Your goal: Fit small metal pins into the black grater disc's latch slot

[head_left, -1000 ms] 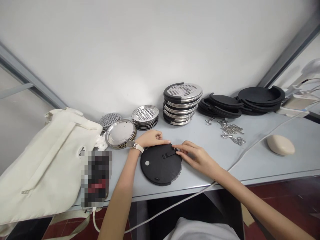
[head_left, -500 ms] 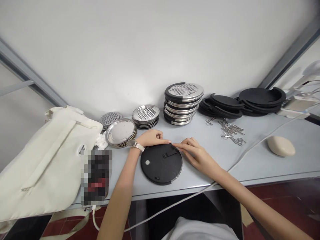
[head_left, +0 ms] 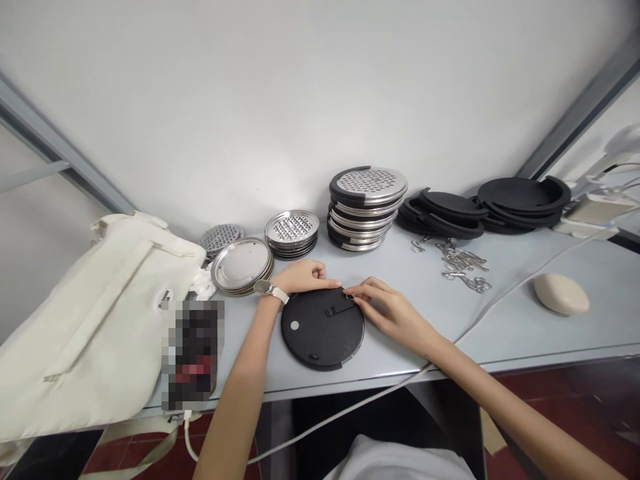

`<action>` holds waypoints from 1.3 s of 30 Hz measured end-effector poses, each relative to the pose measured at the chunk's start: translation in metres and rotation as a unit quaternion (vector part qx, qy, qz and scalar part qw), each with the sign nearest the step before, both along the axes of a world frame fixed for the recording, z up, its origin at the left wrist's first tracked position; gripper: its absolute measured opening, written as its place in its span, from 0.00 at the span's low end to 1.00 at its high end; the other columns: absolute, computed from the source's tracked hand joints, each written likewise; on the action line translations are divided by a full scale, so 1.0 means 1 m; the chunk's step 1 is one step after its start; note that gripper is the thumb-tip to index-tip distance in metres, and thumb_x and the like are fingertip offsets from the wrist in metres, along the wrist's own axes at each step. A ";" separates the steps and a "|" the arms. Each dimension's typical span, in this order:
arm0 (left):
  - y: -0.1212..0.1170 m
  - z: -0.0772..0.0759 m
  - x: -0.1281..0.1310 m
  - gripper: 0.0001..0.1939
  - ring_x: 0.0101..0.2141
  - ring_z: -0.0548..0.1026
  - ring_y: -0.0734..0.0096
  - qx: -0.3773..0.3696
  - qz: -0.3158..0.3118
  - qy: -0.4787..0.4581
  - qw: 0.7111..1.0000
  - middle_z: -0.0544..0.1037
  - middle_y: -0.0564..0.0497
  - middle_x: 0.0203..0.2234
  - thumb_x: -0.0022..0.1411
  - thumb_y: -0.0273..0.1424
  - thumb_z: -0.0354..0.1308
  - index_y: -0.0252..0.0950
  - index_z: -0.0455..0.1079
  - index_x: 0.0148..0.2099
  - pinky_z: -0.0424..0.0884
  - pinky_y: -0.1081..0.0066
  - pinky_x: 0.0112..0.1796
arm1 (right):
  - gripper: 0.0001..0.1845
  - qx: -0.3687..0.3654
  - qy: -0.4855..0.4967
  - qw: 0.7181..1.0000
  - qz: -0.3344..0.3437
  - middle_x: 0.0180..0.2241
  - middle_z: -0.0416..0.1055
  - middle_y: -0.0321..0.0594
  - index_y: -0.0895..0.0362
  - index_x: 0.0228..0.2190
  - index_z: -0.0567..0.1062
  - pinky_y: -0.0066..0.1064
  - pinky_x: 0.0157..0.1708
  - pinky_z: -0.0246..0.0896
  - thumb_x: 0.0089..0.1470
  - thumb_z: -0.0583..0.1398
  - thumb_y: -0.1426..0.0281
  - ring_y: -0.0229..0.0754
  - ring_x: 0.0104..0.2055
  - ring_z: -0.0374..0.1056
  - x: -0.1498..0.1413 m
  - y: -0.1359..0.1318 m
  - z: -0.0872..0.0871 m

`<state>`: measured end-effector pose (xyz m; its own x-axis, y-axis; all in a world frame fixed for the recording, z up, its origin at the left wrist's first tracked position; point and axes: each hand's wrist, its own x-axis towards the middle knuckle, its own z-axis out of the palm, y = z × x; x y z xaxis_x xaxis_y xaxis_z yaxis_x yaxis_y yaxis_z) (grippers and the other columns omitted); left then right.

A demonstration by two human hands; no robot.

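Note:
A round black grater base (head_left: 320,340) lies flat on the table, a pale round spot at its left and a raised black tab on its upper right. My left hand (head_left: 305,275) grips its far edge, fingers curled, one digit stretched along the rim. At the upper right rim, my right hand (head_left: 385,307) pinches a small metal clip (head_left: 349,297) between thumb and fingertips. How the clip sits on the rim is partly hidden by the fingers.
Behind stand stacked graters (head_left: 370,183), grater plates (head_left: 293,227), metal discs (head_left: 243,263) and black holders (head_left: 455,203). Loose metal clips (head_left: 463,260) lie at right, near a cream oval object (head_left: 561,293). A white cable (head_left: 493,303) crosses the table; a cream bag (head_left: 100,313) sits left.
My right hand has shifted slightly, its fingers more arched, and the metal clip's ring now shows between the fingertips. My left hand and the black base have barely moved.

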<state>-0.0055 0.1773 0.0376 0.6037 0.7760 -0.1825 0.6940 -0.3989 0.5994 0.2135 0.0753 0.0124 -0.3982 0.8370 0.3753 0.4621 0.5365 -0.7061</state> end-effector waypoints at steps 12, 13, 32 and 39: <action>0.000 -0.001 -0.001 0.26 0.25 0.63 0.74 0.013 -0.002 0.005 1.000 0.67 0.56 0.21 0.53 0.56 0.58 0.36 0.65 0.26 0.53 0.73 0.26 | 0.14 -0.011 -0.016 1.000 0.016 0.38 0.70 0.44 0.54 0.48 0.73 0.37 0.42 0.67 0.64 0.52 0.72 0.43 0.38 0.70 0.003 0.000 -0.004; 0.000 -0.001 -0.001 0.26 0.25 0.63 0.74 0.013 -0.003 0.006 1.000 0.68 0.55 0.21 0.53 0.55 0.58 0.36 0.65 0.26 0.54 0.73 0.26 | 0.14 -0.004 -0.019 1.000 0.017 0.38 0.70 0.44 0.54 0.48 0.73 0.37 0.42 0.67 0.64 0.52 0.72 0.44 0.38 0.70 0.003 0.000 -0.004; 0.001 -0.003 -0.002 0.25 0.24 0.62 0.75 0.012 -0.007 0.003 1.000 0.66 0.56 0.21 0.53 0.54 0.58 0.36 0.64 0.26 0.53 0.73 0.26 | 0.11 0.037 -0.061 0.997 0.008 0.38 0.71 0.45 0.55 0.46 0.69 0.39 0.43 0.67 0.64 0.50 0.74 0.47 0.42 0.70 0.000 0.000 -0.008; 0.002 -0.003 -0.002 0.26 0.25 0.62 0.75 0.013 -0.007 0.001 1.000 0.67 0.56 0.21 0.53 0.55 0.58 0.36 0.64 0.26 0.54 0.73 0.27 | 0.11 0.037 -0.065 0.997 0.011 0.39 0.71 0.46 0.55 0.47 0.68 0.40 0.43 0.67 0.65 0.50 0.74 0.47 0.43 0.69 0.000 0.000 -0.008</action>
